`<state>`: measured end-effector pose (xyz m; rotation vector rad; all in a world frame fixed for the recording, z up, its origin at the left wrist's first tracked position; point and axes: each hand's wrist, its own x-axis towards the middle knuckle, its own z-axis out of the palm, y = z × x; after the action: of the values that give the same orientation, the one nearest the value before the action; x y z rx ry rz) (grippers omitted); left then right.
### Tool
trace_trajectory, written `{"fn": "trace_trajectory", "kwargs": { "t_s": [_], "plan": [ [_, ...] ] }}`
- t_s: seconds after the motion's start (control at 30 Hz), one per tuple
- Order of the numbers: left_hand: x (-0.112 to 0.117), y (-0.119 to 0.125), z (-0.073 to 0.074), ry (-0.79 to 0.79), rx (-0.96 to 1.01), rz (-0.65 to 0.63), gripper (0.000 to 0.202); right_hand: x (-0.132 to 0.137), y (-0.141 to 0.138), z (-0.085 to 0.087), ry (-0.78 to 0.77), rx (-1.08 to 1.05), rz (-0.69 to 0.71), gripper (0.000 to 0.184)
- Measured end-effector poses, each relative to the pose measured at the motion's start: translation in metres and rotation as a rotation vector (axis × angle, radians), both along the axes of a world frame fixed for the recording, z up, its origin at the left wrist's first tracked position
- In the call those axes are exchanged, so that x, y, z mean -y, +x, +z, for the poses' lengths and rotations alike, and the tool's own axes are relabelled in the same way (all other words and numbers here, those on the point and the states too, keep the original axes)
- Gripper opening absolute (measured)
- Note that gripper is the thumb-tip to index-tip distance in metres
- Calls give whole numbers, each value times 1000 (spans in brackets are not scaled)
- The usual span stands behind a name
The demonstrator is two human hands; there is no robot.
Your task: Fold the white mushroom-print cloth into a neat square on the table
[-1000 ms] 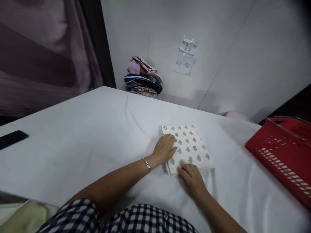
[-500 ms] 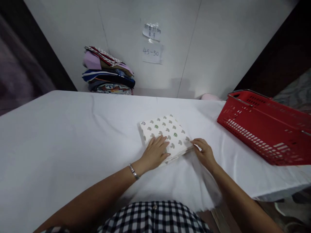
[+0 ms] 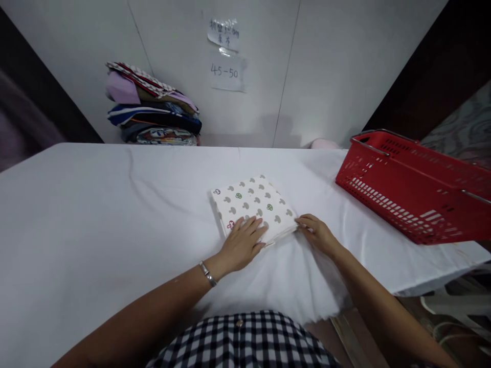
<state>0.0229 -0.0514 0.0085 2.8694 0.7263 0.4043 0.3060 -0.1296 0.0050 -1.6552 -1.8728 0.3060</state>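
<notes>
A folded white cloth (image 3: 255,197) printed with grey, green and red mushrooms lies flat as a square on the white-covered table. My left hand (image 3: 242,244) rests with its fingers stretched out on the cloth's near left part. At the near right corner, my right hand (image 3: 316,232) pinches the cloth's layered edge between thumb and fingers. A metal bracelet is on my left wrist.
To the right stands a red plastic basket (image 3: 414,189) with metal handles. A stack of folded clothes (image 3: 153,110) sits beyond the table's far edge at the left. Two paper signs (image 3: 229,71) are on the wall. White cloth covers the table (image 3: 95,230).
The view has shifted slightly. My right fingers have closed in on the cloth's near right corner. My left hand has slid a little, uncovering a red mushroom print.
</notes>
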Motion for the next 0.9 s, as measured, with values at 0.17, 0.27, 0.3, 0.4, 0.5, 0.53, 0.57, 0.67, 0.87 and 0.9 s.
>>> {"fn": "trace_trajectory", "kwargs": {
  "t_s": [0.17, 0.27, 0.3, 0.4, 0.5, 0.53, 0.57, 0.67, 0.87, 0.9],
  "plan": [
    [0, 0, -1, 0, -14, 3, 42, -6, -1, 4, -32, -43, 20, 21],
    [0, 0, 0, -4, 1, -2, 42, -11, -1, 4, -54, -44, 34, 20],
    [1, -1, 1, -5, 6, -5, 42, -12, 0, 4, -57, -31, 37, 19],
    [1, -2, 2, -9, 9, -11, 41, -10, 2, 2, -47, 21, 50, 15],
    [2, -3, 3, -12, 12, -17, 40, -5, 3, -2, -18, 28, 44, 12],
    [2, -3, 3, -12, 11, -21, 39, -4, 2, -3, -8, 28, 41, 12],
    [3, -4, 3, -14, 7, -26, 38, -3, 2, -5, 2, 32, 43, 13],
    [3, -6, 3, -19, -15, -46, 35, -1, 0, -10, 29, 56, 70, 14],
    [6, -5, 6, -42, -29, -41, 34, 1, 0, -8, 0, 53, 25, 15],
    [8, -4, 6, -41, -29, -34, 34, -1, -1, -4, 4, 46, 27, 16]
  ]
}}
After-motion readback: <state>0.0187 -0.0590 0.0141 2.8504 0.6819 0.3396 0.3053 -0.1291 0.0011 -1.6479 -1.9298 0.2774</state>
